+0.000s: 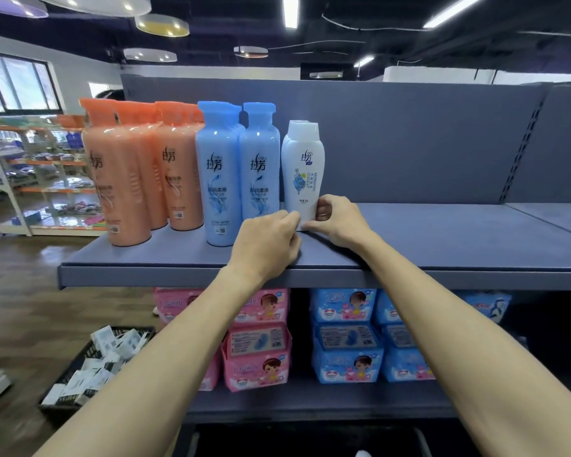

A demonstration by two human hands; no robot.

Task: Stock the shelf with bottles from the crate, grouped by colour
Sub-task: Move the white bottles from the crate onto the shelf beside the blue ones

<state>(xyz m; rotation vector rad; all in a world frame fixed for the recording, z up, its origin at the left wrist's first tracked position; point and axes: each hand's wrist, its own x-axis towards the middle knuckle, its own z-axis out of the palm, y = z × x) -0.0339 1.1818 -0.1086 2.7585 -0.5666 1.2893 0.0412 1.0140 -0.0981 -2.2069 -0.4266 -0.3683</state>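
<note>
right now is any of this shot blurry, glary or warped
Head view: wide-angle bends the shelf edge and stretches both forearms; ceiling lights glare on the orange bottles; background racks at left are soft; the white bottle label is sharp.

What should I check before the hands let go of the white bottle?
1. White bottle upright on shelf: ok.
2. Base fully seated on the shelf: cannot tell, left hand and right hand cover it.
3. Colour order: ok, orange bottles, then blue bottles, then white.
4. Label facing front: ok.
5. Free shelf to the right for more: ok.
6. Stock left in crate: ok, white items visible.
</note>
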